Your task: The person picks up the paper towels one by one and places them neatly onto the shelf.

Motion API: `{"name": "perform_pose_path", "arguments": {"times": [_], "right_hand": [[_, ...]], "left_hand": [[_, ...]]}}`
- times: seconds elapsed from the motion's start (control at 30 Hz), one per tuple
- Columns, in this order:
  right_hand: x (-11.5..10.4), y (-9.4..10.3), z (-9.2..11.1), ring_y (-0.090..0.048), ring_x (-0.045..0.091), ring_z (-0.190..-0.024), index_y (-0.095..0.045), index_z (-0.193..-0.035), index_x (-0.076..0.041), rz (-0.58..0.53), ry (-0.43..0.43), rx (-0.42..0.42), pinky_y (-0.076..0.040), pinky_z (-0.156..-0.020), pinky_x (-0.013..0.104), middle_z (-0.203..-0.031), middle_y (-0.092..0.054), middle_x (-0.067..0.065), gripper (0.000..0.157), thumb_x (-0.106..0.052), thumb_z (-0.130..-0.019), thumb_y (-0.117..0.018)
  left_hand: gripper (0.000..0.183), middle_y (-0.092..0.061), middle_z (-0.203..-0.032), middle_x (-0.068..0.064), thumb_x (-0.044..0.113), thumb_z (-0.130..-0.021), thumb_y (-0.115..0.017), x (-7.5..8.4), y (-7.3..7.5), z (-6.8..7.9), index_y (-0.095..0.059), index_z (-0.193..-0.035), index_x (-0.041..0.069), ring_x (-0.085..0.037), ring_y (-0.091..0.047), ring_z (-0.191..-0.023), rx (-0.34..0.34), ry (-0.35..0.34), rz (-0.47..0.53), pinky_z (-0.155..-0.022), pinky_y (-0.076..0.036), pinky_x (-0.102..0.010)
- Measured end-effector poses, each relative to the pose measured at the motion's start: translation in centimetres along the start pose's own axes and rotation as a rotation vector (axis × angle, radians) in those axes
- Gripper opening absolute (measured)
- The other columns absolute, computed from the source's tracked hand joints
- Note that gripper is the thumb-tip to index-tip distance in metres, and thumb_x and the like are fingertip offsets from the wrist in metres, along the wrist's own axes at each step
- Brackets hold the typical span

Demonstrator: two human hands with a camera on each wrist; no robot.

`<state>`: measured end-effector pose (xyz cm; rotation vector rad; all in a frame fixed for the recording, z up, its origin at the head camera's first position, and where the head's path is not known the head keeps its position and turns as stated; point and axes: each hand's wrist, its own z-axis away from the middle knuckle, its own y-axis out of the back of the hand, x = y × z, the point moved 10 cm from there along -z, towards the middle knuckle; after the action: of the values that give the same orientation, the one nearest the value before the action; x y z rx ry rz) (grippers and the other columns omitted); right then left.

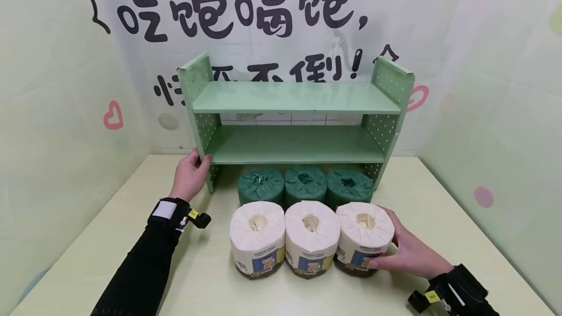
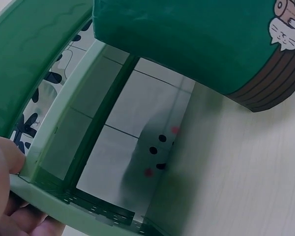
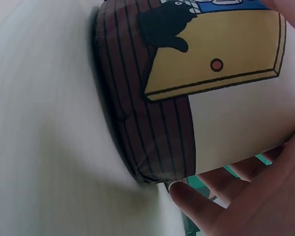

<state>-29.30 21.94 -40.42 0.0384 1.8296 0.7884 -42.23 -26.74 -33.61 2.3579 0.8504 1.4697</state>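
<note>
A light green two-tier shelf (image 1: pixel 296 99) stands at the back of the table. My left hand (image 1: pixel 191 177) grips its left side panel at the lower board, and in the left wrist view the thumb and curled fingers (image 2: pixel 27 219) lie on either side of the panel's edge. Three wrapped white toilet rolls, the left (image 1: pixel 246 233), the middle (image 1: pixel 303 233) and the right (image 1: pixel 351 233), stand upright in a row. My right hand (image 1: pixel 412 252) holds the right roll from its outer side, thumb in front, fingers partly hidden behind.
Behind the white rolls, three green-wrapped rolls, the left (image 1: pixel 259 187), the middle (image 1: pixel 303 188) and the right (image 1: pixel 351 190), stand in a row at the shelf's lower front. A printed cloth (image 1: pixel 281 13) hangs behind. The pale tabletop (image 1: pixel 210 267) extends to cloth walls on both sides.
</note>
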Motion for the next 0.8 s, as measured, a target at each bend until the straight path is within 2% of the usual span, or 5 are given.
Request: {"name": "perform_pose_path", "arguments": {"times": [0.2, 0.43, 0.8], "right_hand": [[0.03, 0.08, 0.05, -0.034, 0.030, -0.129, -0.019, -0.152, -0.022, -0.006, -0.002, 0.003, -0.032, -0.094, 0.073, -0.143, -0.039, 0.001, 0.102, -0.017, -0.076, -0.088], [0.13, 0.20, -0.24, -0.038, 0.024, -0.127, -0.023, -0.150, -0.021, -0.022, 0.004, 0.005, -0.035, -0.094, 0.064, -0.141, -0.043, 0.000, 0.099, -0.018, -0.076, -0.089], [-0.50, 0.52, -0.24, -0.043, 0.022, -0.125, -0.027, -0.148, -0.017, -0.032, 0.045, 0.018, -0.035, -0.094, 0.062, -0.138, -0.047, 0.000, 0.096, -0.015, -0.075, -0.089]], "left_hand": [[0.033, -0.064, -0.095, -0.019, 0.024, -0.105, -0.050, 0.12, 0.08, -0.04, -0.059, -0.128, 0.001, -0.021, -0.051, -0.071, -0.002, 0.006, 0.002, -0.051, -0.042, -0.022], [0.037, -0.064, -0.101, -0.021, 0.023, -0.106, -0.050, 0.40, 0.12, 0.01, -0.056, -0.133, -0.001, -0.021, -0.053, -0.072, -0.008, -0.012, 0.018, -0.051, -0.043, -0.020], [0.034, -0.063, -0.090, -0.019, 0.025, -0.106, -0.050, 0.00, -0.11, -0.23, -0.059, -0.127, 0.000, -0.020, -0.051, -0.067, -0.012, -0.006, -0.003, -0.048, -0.043, -0.022]]}}
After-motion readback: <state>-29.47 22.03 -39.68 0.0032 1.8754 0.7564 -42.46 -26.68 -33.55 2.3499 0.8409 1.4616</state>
